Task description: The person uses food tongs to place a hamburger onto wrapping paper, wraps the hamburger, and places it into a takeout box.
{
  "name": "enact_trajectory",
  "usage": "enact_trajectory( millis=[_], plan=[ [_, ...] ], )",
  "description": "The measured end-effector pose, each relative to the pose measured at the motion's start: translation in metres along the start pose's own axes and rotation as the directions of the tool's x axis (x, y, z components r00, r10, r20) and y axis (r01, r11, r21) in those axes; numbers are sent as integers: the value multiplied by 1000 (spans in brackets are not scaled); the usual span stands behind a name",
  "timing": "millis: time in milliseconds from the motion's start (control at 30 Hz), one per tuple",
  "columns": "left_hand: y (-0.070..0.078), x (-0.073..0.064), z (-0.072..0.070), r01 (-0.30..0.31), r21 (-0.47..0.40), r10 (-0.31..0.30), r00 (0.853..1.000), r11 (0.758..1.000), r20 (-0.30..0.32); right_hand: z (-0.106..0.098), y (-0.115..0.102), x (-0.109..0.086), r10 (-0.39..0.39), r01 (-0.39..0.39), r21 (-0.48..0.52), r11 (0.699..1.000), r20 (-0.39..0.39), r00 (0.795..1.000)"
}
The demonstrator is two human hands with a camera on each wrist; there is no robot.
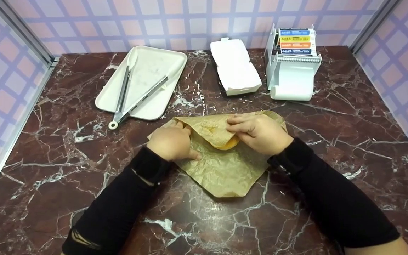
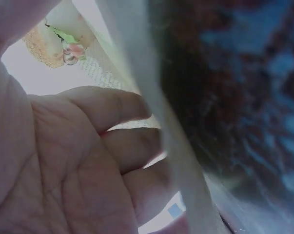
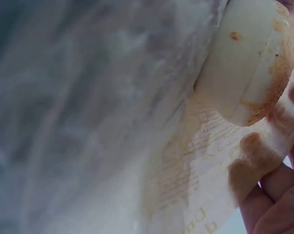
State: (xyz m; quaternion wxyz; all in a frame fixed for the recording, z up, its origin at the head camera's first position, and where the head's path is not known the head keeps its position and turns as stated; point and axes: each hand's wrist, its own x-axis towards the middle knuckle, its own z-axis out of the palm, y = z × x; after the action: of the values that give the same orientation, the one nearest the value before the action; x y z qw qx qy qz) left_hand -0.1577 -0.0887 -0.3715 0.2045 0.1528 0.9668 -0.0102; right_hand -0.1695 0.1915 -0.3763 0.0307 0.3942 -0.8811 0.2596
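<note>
A sheet of brown wrapping paper (image 1: 221, 177) lies on the table with its far part folded towards me over a burger (image 1: 229, 144). Only the near rim of the bun peeks out below the fold. From the side, the left wrist view shows the burger (image 2: 51, 48) with a bit of green leaf; a pale bun side (image 3: 249, 63) is in the right wrist view. My right hand (image 1: 259, 132) holds the folded flap at its right, fingertips on top. At the left of the fold, my left hand (image 1: 172, 141) rests against the paper, thumb and fingers spread apart.
A cream tray (image 1: 151, 81) at the back left carries metal tongs (image 1: 120, 95), whose ring end sticks out over its near edge. Behind the paper stands an open white takeaway box (image 1: 237, 67). To its right is a dispenser (image 1: 292, 63) with coloured label rolls and a hanging white strip.
</note>
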Motion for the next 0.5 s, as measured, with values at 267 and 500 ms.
enact_trajectory(
  millis=[267, 500],
  plan=[
    [2, -27, -24, -41, -186, 2, 979, 982, -204, -5, -1, -3, -68, 71, -72, 995, 44, 997],
    [31, -12, -24, -257, -206, 165, 911, 944, -377, -10, 0, -5, -94, 104, -121, 987, 89, 992]
  ],
)
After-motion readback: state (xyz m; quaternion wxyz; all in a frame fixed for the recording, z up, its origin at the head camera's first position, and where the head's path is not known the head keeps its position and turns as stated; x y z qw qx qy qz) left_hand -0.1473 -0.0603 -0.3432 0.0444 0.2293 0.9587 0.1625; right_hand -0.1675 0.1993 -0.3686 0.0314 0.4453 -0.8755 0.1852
